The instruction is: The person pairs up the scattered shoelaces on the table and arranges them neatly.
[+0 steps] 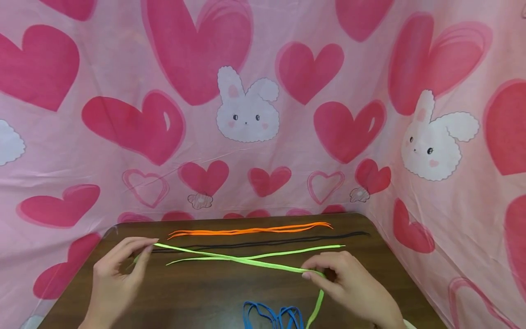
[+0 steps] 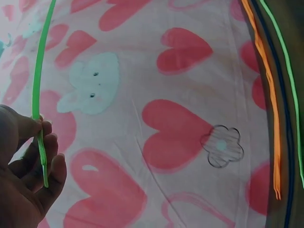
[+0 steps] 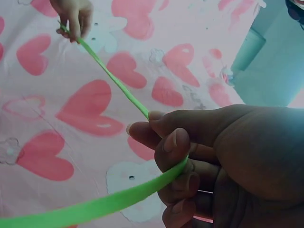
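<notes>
A flat neon-green shoelace (image 1: 271, 264) stretches between my two hands above the table. Thumb and fingertips of my left hand (image 1: 117, 276) pinch it near one end; in the left wrist view the short tipped end of this shoelace (image 2: 42, 156) hangs over the curled fingers. My right hand (image 1: 351, 285) pinches the lace farther along. From there its loose length drops toward the table's front, and the right wrist view shows the green shoelace (image 3: 109, 202) passing out between the fingers. Behind the held one, a second green shoelace (image 1: 296, 251) lies across the table.
Orange shoelaces (image 1: 255, 230) lie lengthwise near the back edge of the dark wooden table (image 1: 185, 292). Just in front of them run black shoelaces (image 1: 263, 243). Looped blue shoelaces (image 1: 267, 310) sit at the front middle. A pink heart-print curtain (image 1: 296, 151) surrounds the table's back and sides.
</notes>
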Tool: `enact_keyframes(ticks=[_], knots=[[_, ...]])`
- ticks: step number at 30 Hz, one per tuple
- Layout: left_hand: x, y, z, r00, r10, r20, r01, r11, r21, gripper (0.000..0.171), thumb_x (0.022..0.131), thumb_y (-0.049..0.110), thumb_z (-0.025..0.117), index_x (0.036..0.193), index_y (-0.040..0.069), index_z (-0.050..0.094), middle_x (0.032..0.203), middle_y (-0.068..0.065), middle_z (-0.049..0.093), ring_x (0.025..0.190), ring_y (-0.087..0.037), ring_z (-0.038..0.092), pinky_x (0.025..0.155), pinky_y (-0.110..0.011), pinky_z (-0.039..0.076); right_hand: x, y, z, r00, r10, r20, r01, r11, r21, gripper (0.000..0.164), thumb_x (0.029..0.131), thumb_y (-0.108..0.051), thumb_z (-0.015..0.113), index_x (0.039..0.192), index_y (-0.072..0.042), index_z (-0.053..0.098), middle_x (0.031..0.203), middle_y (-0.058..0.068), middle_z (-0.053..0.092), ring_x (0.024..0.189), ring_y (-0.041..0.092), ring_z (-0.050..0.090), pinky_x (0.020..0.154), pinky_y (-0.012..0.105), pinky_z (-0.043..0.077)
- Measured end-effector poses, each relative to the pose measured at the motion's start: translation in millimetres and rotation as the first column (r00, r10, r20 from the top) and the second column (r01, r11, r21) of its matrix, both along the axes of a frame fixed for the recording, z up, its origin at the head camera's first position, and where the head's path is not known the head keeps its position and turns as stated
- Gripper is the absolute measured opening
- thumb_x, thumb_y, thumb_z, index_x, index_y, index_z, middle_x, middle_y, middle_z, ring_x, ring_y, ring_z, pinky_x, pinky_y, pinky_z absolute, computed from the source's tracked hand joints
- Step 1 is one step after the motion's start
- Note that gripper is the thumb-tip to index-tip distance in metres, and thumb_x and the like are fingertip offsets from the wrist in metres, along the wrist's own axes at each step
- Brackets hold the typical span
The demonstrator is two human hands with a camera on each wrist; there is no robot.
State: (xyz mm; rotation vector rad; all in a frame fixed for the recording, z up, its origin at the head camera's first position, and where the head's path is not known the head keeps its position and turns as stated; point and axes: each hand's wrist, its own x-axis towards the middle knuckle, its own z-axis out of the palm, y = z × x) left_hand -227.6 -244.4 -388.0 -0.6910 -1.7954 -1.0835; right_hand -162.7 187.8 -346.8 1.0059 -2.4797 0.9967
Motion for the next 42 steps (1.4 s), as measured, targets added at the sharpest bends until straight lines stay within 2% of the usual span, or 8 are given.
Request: enact_keyframes(ticks=[5,7,12,14,20,28,33,42], knots=[[-1.1,-10,-6.6,1.0,0.017,0.006,-0.017,0.999,-0.042,0.014,0.087,-0.011,0.07,0.097,-0.004,0.076,0.092,-0.005,0.072,0.088,0.003,0.061,0.084,-0.008,0.044,0.5,14,-0.4,0.999,-0.038,0.016,0.038,0.999,0.002,0.012,0.096,-0.019,0.071,0.103,-0.028,0.072,0.072,-0.018,0.056,0.062,-0.007,0.044,0.053,0.014,0.041],[-1.5,-13,-8.9,1.0,0.021,0.007,-0.021,0.998,-0.063,0.009,0.094,0.002,0.07,0.098,-0.004,0.076,0.092,-0.005,0.072,0.09,0.003,0.062,0.084,-0.006,0.044,0.8,20,-0.9,0.997,-0.066,0.028,0.065,0.998,0.011,0.012,0.095,-0.019,0.072,0.102,-0.029,0.072,0.07,-0.018,0.053,0.059,-0.007,0.041,0.052,0.015,0.04],[-5.6,-23,-13.6,0.999,0.044,-0.009,-0.045,0.991,-0.125,0.047,0.102,0.04,0.058,0.096,-0.003,0.076,0.091,-0.006,0.071,0.093,0.006,0.062,0.082,-0.004,0.043,-0.8,35,-3.5,0.991,-0.129,0.027,0.128,0.991,0.024,0.016,0.093,-0.015,0.074,0.1,-0.029,0.072,0.07,-0.019,0.052,0.058,-0.007,0.036,0.051,0.015,0.039],[-7.6,-26,-15.8,0.998,0.06,-0.02,-0.063,0.987,-0.146,0.054,0.102,0.047,0.055,0.095,-0.003,0.076,0.089,-0.006,0.071,0.094,0.008,0.061,0.084,-0.004,0.042,-2.1,40,-5.1,0.988,-0.15,0.026,0.149,0.988,0.024,0.016,0.093,-0.014,0.075,0.099,-0.03,0.072,0.071,-0.02,0.053,0.058,-0.007,0.037,0.051,0.016,0.039],[-11.1,-36,-24.6,0.994,0.106,-0.014,-0.106,0.976,-0.188,0.056,0.103,0.049,0.053,0.095,-0.001,0.077,0.088,-0.006,0.071,0.098,0.015,0.058,0.088,-0.002,0.04,-7.0,56,-13.7,0.982,-0.18,0.058,0.178,0.983,0.041,0.014,0.094,-0.015,0.073,0.096,-0.029,0.071,0.074,-0.02,0.057,0.06,-0.006,0.043,0.053,0.018,0.042],[-14.1,-49,-34.9,0.984,0.175,0.035,-0.165,0.966,-0.199,0.058,0.102,0.05,0.048,0.1,0.001,0.077,0.093,-0.001,0.071,0.094,0.018,0.054,0.081,0.0,0.039,-10.1,77,-30.8,0.97,-0.187,0.158,0.179,0.982,0.058,0.006,0.095,-0.019,0.072,0.094,-0.025,0.073,0.066,-0.017,0.055,0.06,-0.004,0.046,0.053,0.02,0.043],[-17.4,-52,-41.6,0.981,0.191,0.031,-0.179,0.956,-0.232,0.059,0.105,0.048,0.045,0.098,-0.002,0.076,0.09,-0.007,0.069,0.1,0.022,0.052,0.089,0.0,0.035,-11.5,92,-43.2,0.959,-0.182,0.217,0.173,0.983,0.061,0.005,0.096,-0.017,0.07,0.094,-0.02,0.073,0.067,-0.017,0.057,0.057,-0.005,0.048,0.05,0.022,0.045],[-25.2,-62,-51.0,0.98,0.199,-0.002,-0.193,0.949,-0.25,0.06,0.104,0.05,0.049,0.092,-0.003,0.076,0.084,-0.007,0.07,0.095,0.024,0.051,0.079,-0.001,0.039,-22.7,120,-68.2,0.946,-0.216,0.242,0.199,0.976,0.09,0.004,0.096,-0.014,0.071,0.095,-0.015,0.075,0.073,-0.018,0.062,0.063,0.0,0.055,0.054,0.023,0.047]])
